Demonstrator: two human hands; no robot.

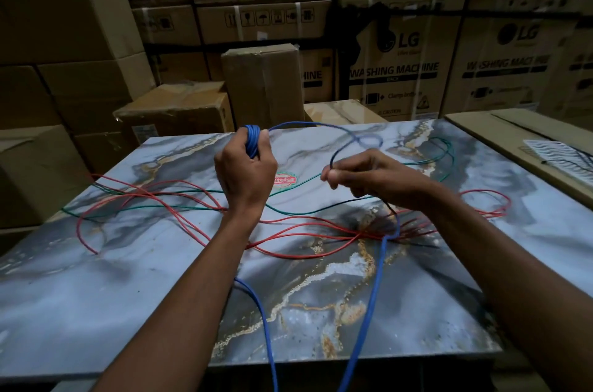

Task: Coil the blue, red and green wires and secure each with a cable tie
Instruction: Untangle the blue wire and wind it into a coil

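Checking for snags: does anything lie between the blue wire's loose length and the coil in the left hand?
Yes. The blue wire crosses the red wire near the right hand, before the coil in the left hand.

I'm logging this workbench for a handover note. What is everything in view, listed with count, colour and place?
blue wire: one, blue, part coiled in the left hand, the rest trailing off the near edge
red wire: one tangle, red, spread across the table
green wire: one, green, loose across the table
table: one, blue-grey marbled top
sticker: one, red and green, table centre
cardboard boxes: many, brown, stacked behind
left hand: grips the blue coil
right hand: pinches the blue wire
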